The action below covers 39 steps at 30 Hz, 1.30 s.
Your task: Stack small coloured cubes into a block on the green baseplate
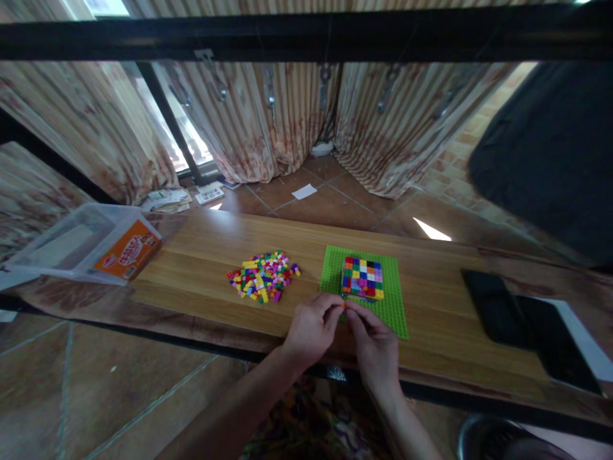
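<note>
My left hand and my right hand meet over the near edge of the green baseplate. Their fingertips pinch a small orange toy brick between them. Just beyond the fingers, a block built of many-coloured bricks sits on the baseplate. Its top is a patchwork of red, blue, yellow, white, green and purple. To the left lies a loose pile of small coloured bricks on the wooden tabletop.
A clear plastic box with an orange label stands at the table's left end. Dark flat objects and a white sheet lie at the right. Curtains hang behind the table, with papers on the tiled floor.
</note>
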Available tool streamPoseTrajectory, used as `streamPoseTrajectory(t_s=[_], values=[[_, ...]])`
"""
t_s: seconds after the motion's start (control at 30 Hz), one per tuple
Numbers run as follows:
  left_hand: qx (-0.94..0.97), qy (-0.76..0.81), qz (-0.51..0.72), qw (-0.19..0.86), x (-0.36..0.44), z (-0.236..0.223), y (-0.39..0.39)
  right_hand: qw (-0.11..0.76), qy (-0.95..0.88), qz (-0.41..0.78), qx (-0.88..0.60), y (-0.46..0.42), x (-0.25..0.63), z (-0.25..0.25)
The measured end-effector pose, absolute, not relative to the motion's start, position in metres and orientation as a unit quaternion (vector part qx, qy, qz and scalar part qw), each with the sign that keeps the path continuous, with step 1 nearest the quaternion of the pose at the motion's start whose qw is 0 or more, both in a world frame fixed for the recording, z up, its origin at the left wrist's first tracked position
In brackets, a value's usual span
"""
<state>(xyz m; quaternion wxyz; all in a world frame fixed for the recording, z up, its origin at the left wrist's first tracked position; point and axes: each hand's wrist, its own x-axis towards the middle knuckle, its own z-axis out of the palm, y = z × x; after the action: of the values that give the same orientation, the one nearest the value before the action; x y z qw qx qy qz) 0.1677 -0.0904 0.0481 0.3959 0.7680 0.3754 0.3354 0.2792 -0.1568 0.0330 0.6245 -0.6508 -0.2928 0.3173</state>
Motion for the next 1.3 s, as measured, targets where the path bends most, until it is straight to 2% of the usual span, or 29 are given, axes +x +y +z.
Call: streamPoseTrajectory(t_s=[0.23, 0.57, 0.8, 1.07, 1.3], values=[[0.853, 0.359, 0.254, 0.282, 0.210, 0.044, -0.074, 0.641, -0.220, 0.231, -0.699, -0.172, 0.330, 0.034], [0.881, 0.352, 0.227, 0.218, 0.225, 0.043, -0.062, 0.646, -0.218, 0.210, -0.701, -0.163, 0.349, 0.035], [0.872, 0.360, 0.240, 0.228, 0.226, 0.043, -0.061, 0.594, -0.295, 0.222, -0.715, -0.142, 0.355, 0.035], [0.869, 0.349, 0.263, 0.233, 0.226, 0.037, -0.062, 0.481, -0.338, 0.178, -0.789, -0.125, 0.349, 0.039], [0.878, 0.343, 0.255, 0.217, 0.225, 0.034, -0.063, 0.469, -0.350, 0.174, -0.792, -0.122, 0.350, 0.035]])
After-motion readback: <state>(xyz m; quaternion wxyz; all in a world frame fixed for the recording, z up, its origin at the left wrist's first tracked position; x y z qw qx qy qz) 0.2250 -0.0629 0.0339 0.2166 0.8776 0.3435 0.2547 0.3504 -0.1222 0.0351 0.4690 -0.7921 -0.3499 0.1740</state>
